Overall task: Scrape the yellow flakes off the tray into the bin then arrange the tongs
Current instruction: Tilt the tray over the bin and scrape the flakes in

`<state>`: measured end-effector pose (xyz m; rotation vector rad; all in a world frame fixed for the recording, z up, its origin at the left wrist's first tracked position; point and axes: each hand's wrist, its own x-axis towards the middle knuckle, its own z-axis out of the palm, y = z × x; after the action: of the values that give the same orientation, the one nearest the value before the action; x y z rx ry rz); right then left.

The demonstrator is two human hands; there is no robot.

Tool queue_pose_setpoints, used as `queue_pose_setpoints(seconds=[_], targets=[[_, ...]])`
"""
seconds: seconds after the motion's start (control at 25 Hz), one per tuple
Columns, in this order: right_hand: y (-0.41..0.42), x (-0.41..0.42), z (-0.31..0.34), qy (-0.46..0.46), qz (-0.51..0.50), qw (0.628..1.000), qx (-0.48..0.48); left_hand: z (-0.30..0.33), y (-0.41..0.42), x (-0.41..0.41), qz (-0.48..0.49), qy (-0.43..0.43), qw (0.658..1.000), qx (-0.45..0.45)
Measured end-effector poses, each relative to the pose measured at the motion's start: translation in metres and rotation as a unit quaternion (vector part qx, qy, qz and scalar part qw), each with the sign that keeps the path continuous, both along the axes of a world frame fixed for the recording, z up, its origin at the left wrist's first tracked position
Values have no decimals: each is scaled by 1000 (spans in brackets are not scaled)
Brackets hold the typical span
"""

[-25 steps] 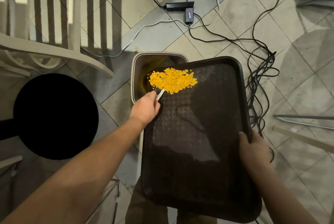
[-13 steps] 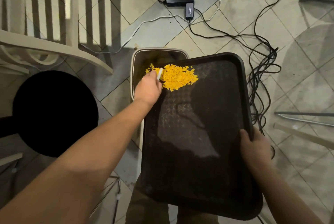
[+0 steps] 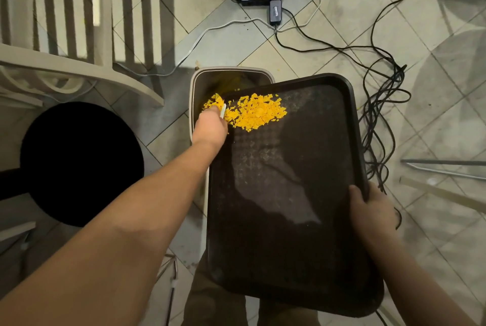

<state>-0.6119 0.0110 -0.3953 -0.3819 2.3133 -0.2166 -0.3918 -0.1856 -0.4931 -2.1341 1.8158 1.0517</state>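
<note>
A dark tray [image 3: 289,194] is held over a beige bin [image 3: 200,75] on a tiled floor [image 3: 315,57], its right edge gripped by the right hand [image 3: 370,210]. Yellow flakes [image 3: 255,112] lie heaped at its far left corner above the bin, where the left hand [image 3: 210,128] pinches a small white scraper [image 3: 223,111].

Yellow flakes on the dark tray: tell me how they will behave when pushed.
The yellow flakes lie as loose small pieces, so they will probably scatter rather than slide together. Some already sit past the dark plastic tray edge over the beige bin, suggesting they are light.
</note>
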Motion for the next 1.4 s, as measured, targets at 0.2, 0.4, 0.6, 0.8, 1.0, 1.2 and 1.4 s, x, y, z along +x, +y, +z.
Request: queue_pose_setpoints(seconds=[0.2,0.4,0.6,0.8,1.0,1.2,1.4], targets=[[-2,0,0,5,4,1000,8,2,15,-8,-47,64,996,-28],[-2,1,1,-2,-9,1000,5,-6,7,-3,-23,7,1000,3],[-8,2,1,2,-3,1000,16,2,-4,0,-62,25,997,-30],[-9,2,1,-7,-8,1000,11,6,24,-1,-133,37,990,-12],[-6,1,-1,-29,-22,999,5,-5,11,17,-101,-34,994,31],[-4,2,-2,-10,-17,1000,-5,2,15,22,-146,21,989,-32],[-4,3,1,7,3,1000,-6,1,35,34,-201,15,980,4]])
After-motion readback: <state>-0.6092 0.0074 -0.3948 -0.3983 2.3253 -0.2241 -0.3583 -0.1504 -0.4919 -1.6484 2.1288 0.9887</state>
